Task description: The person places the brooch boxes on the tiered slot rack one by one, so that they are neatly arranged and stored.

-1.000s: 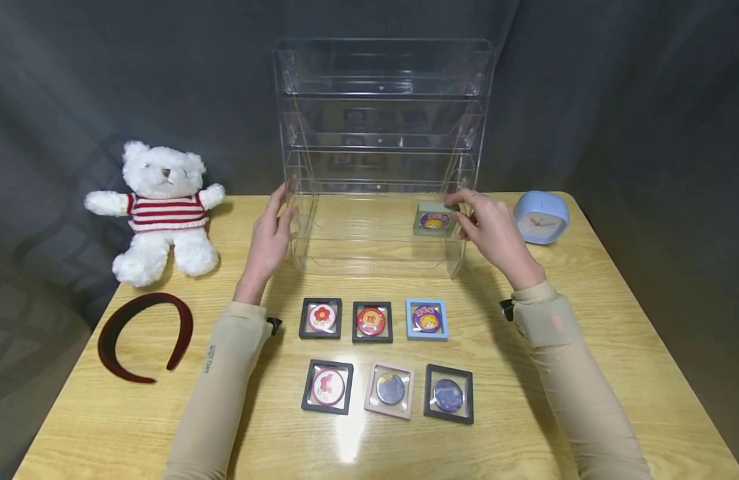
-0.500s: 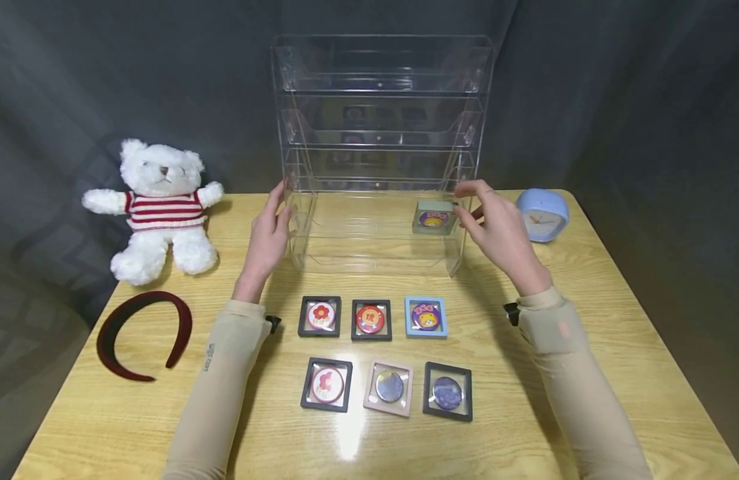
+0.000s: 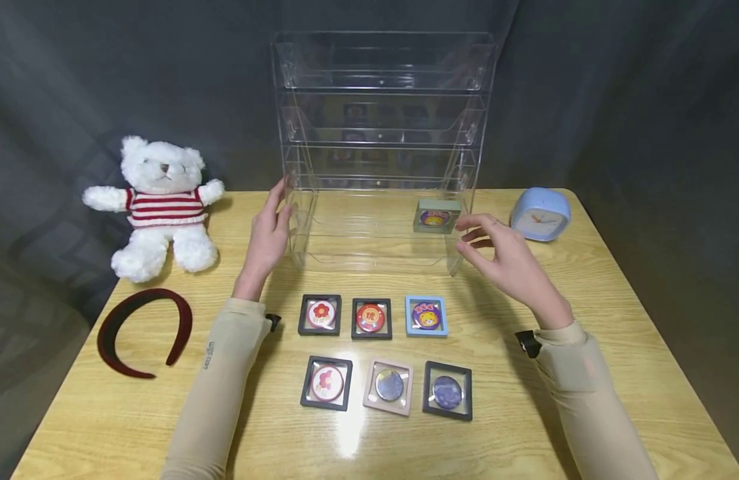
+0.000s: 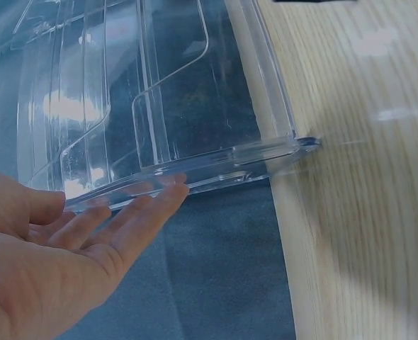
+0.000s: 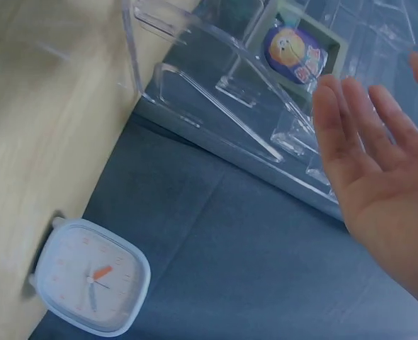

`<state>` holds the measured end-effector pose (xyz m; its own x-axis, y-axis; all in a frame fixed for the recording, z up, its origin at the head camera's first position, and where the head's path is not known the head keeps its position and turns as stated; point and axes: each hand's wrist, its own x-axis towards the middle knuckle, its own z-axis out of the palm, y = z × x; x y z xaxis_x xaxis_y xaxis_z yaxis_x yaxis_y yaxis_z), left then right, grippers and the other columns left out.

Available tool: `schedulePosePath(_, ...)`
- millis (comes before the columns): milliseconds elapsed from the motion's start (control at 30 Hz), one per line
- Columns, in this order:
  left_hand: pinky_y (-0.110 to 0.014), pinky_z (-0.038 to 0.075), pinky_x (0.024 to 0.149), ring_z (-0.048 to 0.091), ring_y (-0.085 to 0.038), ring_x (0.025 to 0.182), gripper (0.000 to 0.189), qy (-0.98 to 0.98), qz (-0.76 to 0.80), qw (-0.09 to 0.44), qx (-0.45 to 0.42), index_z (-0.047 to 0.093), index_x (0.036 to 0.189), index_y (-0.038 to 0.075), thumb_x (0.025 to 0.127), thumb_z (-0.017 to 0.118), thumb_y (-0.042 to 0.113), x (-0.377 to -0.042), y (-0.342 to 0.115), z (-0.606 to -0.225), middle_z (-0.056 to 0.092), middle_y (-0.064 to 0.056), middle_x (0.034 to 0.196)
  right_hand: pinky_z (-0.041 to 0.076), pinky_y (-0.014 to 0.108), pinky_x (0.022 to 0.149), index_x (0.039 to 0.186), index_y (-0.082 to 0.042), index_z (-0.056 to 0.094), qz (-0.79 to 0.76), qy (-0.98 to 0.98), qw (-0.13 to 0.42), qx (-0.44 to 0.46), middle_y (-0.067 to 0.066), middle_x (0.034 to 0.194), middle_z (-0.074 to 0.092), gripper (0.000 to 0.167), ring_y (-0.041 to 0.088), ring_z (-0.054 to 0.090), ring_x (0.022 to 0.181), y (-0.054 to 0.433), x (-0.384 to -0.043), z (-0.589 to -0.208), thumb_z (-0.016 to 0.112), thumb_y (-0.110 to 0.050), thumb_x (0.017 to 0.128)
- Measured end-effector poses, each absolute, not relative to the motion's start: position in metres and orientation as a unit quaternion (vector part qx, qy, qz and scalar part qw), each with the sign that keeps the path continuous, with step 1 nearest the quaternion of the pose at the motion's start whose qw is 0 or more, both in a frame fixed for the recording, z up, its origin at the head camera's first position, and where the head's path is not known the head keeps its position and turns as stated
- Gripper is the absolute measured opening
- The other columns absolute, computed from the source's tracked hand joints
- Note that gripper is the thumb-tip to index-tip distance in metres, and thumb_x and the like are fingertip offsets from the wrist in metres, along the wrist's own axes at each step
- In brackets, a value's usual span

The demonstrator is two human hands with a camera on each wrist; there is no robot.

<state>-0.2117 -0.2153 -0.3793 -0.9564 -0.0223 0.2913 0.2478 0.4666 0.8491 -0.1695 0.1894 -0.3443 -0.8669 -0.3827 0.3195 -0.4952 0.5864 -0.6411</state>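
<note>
A clear acrylic tiered display rack (image 3: 378, 136) stands at the back of the table. My left hand (image 3: 270, 230) rests against its left side, fingers extended along the outer panel (image 4: 216, 164) in the left wrist view. On the rack's lowest shelf, at the right end, stands a grey-green square display frame (image 3: 436, 216) with a purple bear badge inside. My right hand (image 3: 504, 257) is just right of that frame, at the rack's right side, fingers relaxed and holding nothing. In the right wrist view the badge (image 5: 296, 55) shows beyond the right fingertips (image 5: 329, 88).
Several framed badges lie in two rows before the rack, among them a blue frame (image 3: 426, 333) and a pink frame (image 3: 388, 409). A blue alarm clock (image 3: 540, 212) stands at right. A white teddy bear (image 3: 167, 208) and a dark red headband (image 3: 108, 333) are at left.
My right hand has let go of the grey-green frame and moved down and right, away from it. The frame stays on the shelf. My left hand remains at the rack's side.
</note>
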Motion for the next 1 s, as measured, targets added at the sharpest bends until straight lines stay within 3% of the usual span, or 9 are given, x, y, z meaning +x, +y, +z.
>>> schedulePosePath(267,-0.054,0.049,0.11,0.055,-0.044,0.138,0.055,-0.849,-0.508,0.133,-0.068,0.031,0.17,0.01,0.116,0.041,0.008,-0.212,-0.216,-0.379,0.039,-0.023,0.166,0.058,0.056,0.091,0.129,0.001,0.069,0.349,-0.894,0.031,0.281,0.018,0.124,0.071,0.031,0.038,0.072,0.107,0.192,-0.158,-0.369,0.076,-0.008,0.1)
schedulePosePath(467,-0.055,0.051,0.108,0.056,-0.044,0.138,0.054,-0.85,-0.506,0.133,-0.065,0.031,0.169,0.01,0.116,0.041,0.008,-0.213,-0.216,-0.38,0.04,-0.023,0.166,0.06,0.052,0.087,0.135,0.002,0.066,0.321,-0.9,-0.031,0.293,0.021,0.126,0.07,0.042,0.038,0.069,0.112,0.193,-0.152,-0.388,0.08,-0.015,0.1)
schedulePosePath(633,-0.056,0.051,0.106,0.056,-0.044,0.138,0.054,-0.849,-0.508,0.133,-0.067,0.031,0.17,0.01,0.116,0.041,0.009,-0.212,-0.216,-0.381,0.04,-0.023,0.166,0.055,0.06,0.098,0.141,0.007,0.061,0.291,-0.905,-0.056,0.304,0.024,0.131,0.067,0.058,0.042,0.066,0.118,0.191,-0.148,-0.399,0.083,-0.021,0.096)
schedulePosePath(800,-0.055,0.053,0.103,0.056,-0.044,0.138,0.055,-0.847,-0.51,0.133,-0.072,0.031,0.17,0.011,0.116,0.041,0.009,-0.211,-0.216,-0.382,0.04,-0.022,0.167,0.04,0.068,0.113,0.146,0.008,0.058,0.271,-0.911,-0.083,0.298,0.031,0.145,0.059,0.071,0.054,0.052,0.136,0.188,-0.146,-0.405,0.086,-0.03,0.093)
schedulePosePath(1000,-0.055,0.048,0.111,0.055,-0.045,0.139,0.054,-0.846,-0.511,0.136,-0.073,0.031,0.17,0.01,0.116,0.041,0.009,-0.212,-0.217,-0.381,0.04,-0.022,0.167,0.034,0.067,0.117,0.149,0.011,0.054,0.265,-0.909,-0.111,0.302,0.035,0.15,0.053,0.08,0.056,0.046,0.141,0.186,-0.144,-0.406,0.086,-0.035,0.092)
